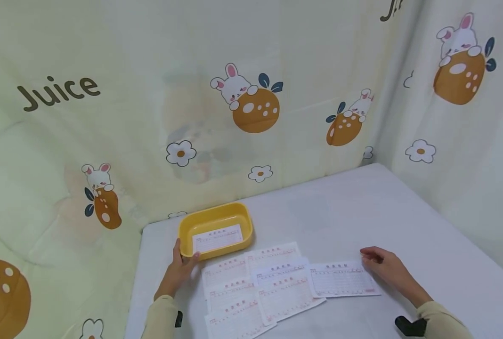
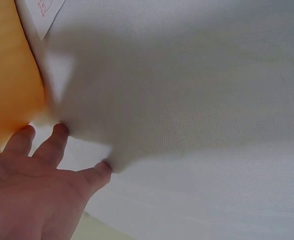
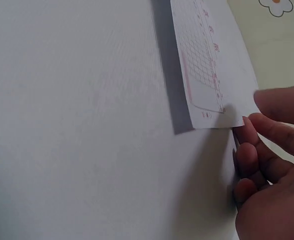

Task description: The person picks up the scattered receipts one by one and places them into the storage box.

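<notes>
A yellow tray (image 1: 246, 243) stands at the back left of the table, with a printed receipt slip (image 1: 217, 238) lying inside. My left hand (image 1: 178, 275) holds its front left corner, thumb at the front rim and fingers along the left side. Its fingers spread beside the tray wall (image 2: 17, 65) in the left wrist view. At the right, my right hand (image 1: 390, 270) touches the upper right corner of another receipt slip (image 1: 342, 281). In the right wrist view, the fingers (image 3: 246, 157) are loosely bent at the slip's corner (image 3: 226, 117) and the thumb stands apart above it.
Several more receipt slips (image 1: 283, 296) lie overlapping in front of the tray, between my hands. A white cloth covers the table (image 1: 319, 221). Curtains (image 1: 150, 117) printed with rabbits and oranges hang behind and to the right of it.
</notes>
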Tool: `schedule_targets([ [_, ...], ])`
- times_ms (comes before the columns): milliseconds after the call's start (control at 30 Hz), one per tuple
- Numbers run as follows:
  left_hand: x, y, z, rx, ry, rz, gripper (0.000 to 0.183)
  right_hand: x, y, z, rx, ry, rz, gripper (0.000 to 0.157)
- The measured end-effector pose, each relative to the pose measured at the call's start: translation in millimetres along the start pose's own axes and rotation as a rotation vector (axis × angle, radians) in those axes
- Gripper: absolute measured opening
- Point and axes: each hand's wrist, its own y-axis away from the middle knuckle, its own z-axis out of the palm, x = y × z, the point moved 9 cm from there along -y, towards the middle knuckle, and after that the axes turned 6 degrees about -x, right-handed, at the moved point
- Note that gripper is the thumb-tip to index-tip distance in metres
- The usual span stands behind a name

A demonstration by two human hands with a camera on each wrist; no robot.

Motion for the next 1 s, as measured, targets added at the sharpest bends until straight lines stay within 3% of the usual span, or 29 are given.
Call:
schedule_targets([
  [200,0.8,1.8,0.1,-0.002,0.009,0.002,0.11,3,-1,5.3,-0.064,0.053,-0.002,0.03],
  [367,3.9,6.2,-0.1,0.001,0.01,0.014,0.111,5,-1,7.0,-0.087,0.08,-0.002,0.017],
  [533,4.4,6.4,-0.6,0.003,0.015,0.015,0.111,9,1,6.4,-0.067,0.038,-0.006,0.007],
  [1000,0.4,0.0,-1.2,0.005,0.022,0.006,0.108,17,3,3.3,-0.044,0.007,0.003,0.014],
])
